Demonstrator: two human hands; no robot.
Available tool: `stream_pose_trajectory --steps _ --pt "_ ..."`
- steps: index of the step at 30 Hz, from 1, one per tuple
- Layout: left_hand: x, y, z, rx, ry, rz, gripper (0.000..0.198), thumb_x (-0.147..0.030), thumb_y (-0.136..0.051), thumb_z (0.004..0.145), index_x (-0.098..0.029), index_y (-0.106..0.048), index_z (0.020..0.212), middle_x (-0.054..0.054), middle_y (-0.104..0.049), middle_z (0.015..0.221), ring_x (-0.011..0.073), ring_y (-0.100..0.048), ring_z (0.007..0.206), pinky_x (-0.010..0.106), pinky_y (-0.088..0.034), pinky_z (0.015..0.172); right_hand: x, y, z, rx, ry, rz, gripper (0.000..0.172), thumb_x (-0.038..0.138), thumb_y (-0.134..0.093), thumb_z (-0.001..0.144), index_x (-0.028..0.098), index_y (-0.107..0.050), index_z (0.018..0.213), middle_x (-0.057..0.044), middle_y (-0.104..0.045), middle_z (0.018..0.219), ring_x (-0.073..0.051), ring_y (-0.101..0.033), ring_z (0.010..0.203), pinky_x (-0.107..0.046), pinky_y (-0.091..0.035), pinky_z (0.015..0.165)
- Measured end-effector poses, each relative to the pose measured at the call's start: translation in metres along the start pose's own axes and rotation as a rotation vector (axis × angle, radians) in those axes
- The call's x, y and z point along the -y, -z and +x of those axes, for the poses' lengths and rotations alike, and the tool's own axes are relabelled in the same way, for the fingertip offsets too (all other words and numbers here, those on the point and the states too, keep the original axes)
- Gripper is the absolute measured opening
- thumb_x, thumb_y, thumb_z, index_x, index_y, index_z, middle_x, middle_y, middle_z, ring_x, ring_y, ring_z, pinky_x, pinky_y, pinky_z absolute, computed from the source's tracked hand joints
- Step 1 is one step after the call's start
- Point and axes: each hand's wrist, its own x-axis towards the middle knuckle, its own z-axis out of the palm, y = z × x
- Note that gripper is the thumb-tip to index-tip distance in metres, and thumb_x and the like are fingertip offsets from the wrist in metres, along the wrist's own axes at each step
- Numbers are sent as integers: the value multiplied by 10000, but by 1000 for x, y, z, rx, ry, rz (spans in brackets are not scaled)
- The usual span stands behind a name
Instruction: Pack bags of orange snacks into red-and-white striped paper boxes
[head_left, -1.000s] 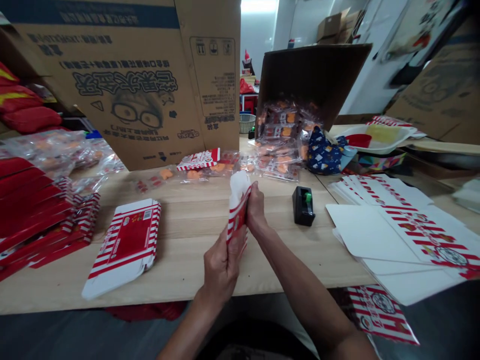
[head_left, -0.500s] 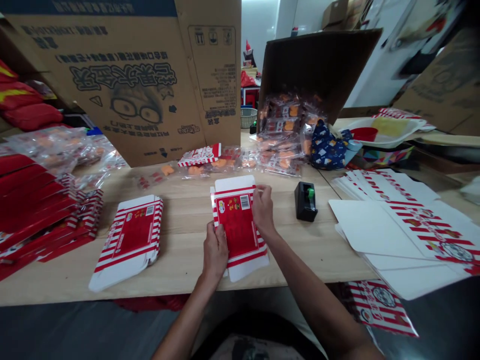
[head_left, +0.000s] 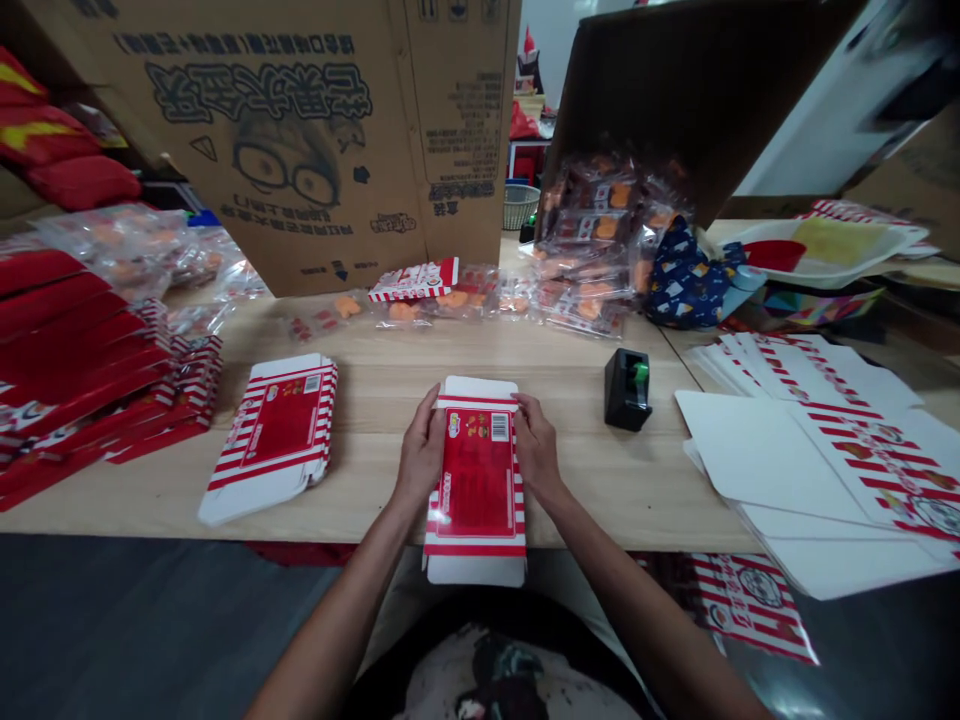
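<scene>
Between my hands is a red-and-white striped carton, printed with a barcode and small food pictures. Its white end flaps stick out at top and bottom, and its lower end overhangs the table's front edge. My left hand grips the carton's left side, and my right hand holds its upper right edge. A small stack of matching flat cartons lies to the left. Right of my hands stands a black tape dispenser with a green core.
Red folded boxes pile up at far left. Flat white-and-striped sheets overlap at right. Bagged orange snacks spill from a tipped cardboard box. A large carton stands behind, beside a blue patterned cloth bundle.
The carton has come nearer to me and been straightened. My left hand has moved up along its side, so both hands now sit level. The view has tilted down.
</scene>
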Motion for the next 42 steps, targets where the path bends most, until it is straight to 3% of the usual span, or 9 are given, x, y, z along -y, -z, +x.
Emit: stream_pose_trajectory --steps 6,8,13,15,18,22,26,31,42 --pt "1 1 -8 -15 114 -128 318 -478 -659 888 -163 -679 924 -5 -684 803 120 -611 714 206 -484 648 5 17 0 143 -78 79 156 334 -625 815 215 -588 722 52 -569 663 -144 -505 652 -246 -395 624" --pt "-3 3 -9 20 156 -155 324 -486 -683 866 -168 -654 923 -26 -659 724 114 -598 634 207 -474 599 10 22 4 198 -120 123 125 324 -639 781 210 -594 753 62 -546 642 -129 -480 601 -235 -378 569" --pt "-22 18 3 265 339 -314 617 -399 -764 794 -205 -570 1347 27 -757 887 164 -689 702 275 -547 682 21 30 17 445 -230 233 550 262 -676 708 202 -636 1252 65 -612 694 -111 -480 531 -210 -320 458" --pt "-23 26 7 366 354 -322 561 -398 -768 797 -183 -643 1300 62 -773 958 176 -706 770 284 -553 742 24 33 19 492 -190 194 405 271 -678 724 180 -733 1115 38 -640 690 -111 -494 536 -220 -345 472" --pt "-15 37 7 423 295 -243 432 -439 -772 802 -176 -749 1144 76 -786 995 188 -715 840 300 -551 814 29 40 15 487 50 40 196 298 -662 796 208 -800 903 -24 -727 819 -161 -629 711 -272 -475 619" --pt "-9 41 1 392 194 -86 323 -447 -789 783 -176 -805 957 80 -794 983 204 -713 884 307 -544 827 45 50 9 681 210 -168 207 304 -638 873 262 -789 1009 -37 -762 1018 -194 -668 906 -292 -500 725" --pt "-25 34 -3 316 207 -91 370 -403 -844 734 -190 -785 1031 35 -785 850 158 -690 732 266 -535 717 65 51 13 804 -21 -91 184 362 -652 878 206 -733 929 7 -696 764 -129 -571 651 -226 -443 582" --pt "-50 29 -2 301 278 -179 374 -388 -848 726 -171 -788 1024 40 -782 822 148 -681 673 261 -536 665 79 44 27 819 -286 56 190 280 -729 740 186 -684 899 -5 -704 753 -123 -594 607 -195 -444 492" --pt "-51 33 -2 308 423 -246 302 -346 -858 702 -180 -812 949 71 -796 834 160 -697 682 283 -553 671 102 36 41 769 -492 -60 150 271 -746 559 174 -638 597 -15 -620 499 -130 -539 433 -227 -449 357"
